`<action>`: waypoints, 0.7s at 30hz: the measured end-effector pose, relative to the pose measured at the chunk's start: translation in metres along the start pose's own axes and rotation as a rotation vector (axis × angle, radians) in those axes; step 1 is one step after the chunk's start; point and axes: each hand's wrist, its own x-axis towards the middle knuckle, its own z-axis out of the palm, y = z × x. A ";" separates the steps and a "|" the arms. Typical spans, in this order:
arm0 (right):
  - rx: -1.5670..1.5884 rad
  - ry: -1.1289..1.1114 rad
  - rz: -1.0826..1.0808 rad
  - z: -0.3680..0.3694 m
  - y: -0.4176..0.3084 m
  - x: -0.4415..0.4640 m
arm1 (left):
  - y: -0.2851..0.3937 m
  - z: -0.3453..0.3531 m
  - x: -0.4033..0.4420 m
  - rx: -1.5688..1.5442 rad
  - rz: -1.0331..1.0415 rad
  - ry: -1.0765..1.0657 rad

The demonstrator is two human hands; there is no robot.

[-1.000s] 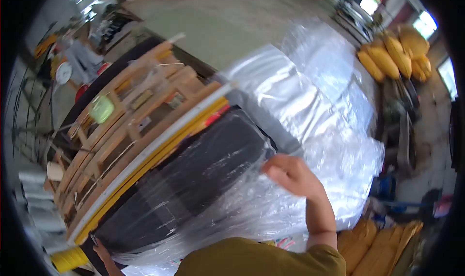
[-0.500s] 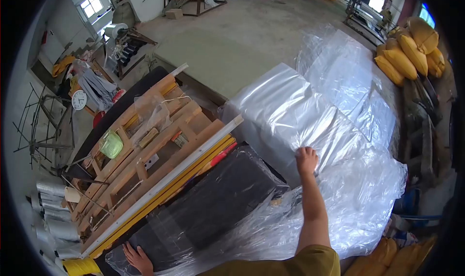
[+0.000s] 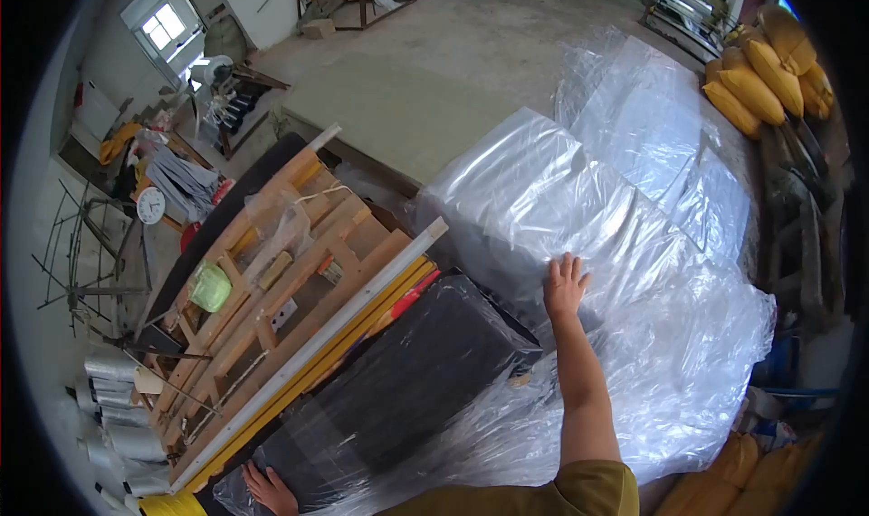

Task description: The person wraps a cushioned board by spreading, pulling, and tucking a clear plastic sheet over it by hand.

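Note:
A large stack of clear plastic sheeting (image 3: 534,190) spreads across the middle and right, shiny and creased. My right hand (image 3: 566,287) lies flat on it, fingers apart and pointing away from me. Loose, crumpled film runs from there toward my body. To the left is a long black block (image 3: 398,371), partly wrapped in clear film. At its near end my left hand (image 3: 270,491) rests on the film-covered top, fingers stretched out and holding nothing. What supports the sheeting is hidden beneath it.
A wooden frame (image 3: 348,235) with a yellow edge lies beside the black block, carrying a green bag (image 3: 209,286). Yellow sacks (image 3: 765,72) are piled at the right. Metal rods (image 3: 81,290), a wall clock (image 3: 151,205) and plastic rolls (image 3: 118,416) stand at the left.
My right hand has gone from curled fingers on the sheeting to spread, flat fingers, slightly nearer the frame's top. My left hand stays on the black block. The view has shifted slightly.

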 end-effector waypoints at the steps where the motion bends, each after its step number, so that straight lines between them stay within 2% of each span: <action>1: 0.066 0.126 0.003 0.029 0.003 0.006 | 0.004 -0.002 -0.001 0.009 -0.021 -0.005; 4: 0.349 -0.196 -0.284 -0.033 0.010 0.009 | -0.011 0.002 -0.002 -0.028 0.000 0.011; 7: 0.131 -0.548 -0.503 -0.081 0.037 -0.002 | -0.006 0.009 -0.001 -0.065 0.016 0.016; 9: 0.575 -0.200 -0.446 -0.070 0.096 -0.002 | -0.009 0.001 -0.001 -0.047 0.001 -0.015; 11: 1.555 0.018 0.237 -0.164 0.085 0.007 | 0.000 -0.005 0.001 -0.051 -0.038 -0.059; 14: 1.247 -0.304 0.261 -0.124 0.123 0.019 | 0.021 -0.028 0.015 0.027 -0.032 0.168; 15: 1.249 -0.161 0.070 -0.148 0.098 0.013 | 0.032 -0.047 0.026 -0.138 0.124 0.273; 17: 1.463 -0.046 0.080 -0.207 0.059 0.011 | 0.051 -0.089 0.035 -0.468 0.391 0.470; 20: 1.958 0.086 0.484 -0.206 0.036 0.009 | 0.089 -0.133 0.025 -0.645 0.591 0.359; 21: 1.963 0.075 0.718 -0.225 0.011 -0.003 | 0.093 -0.142 0.019 -0.621 0.644 0.313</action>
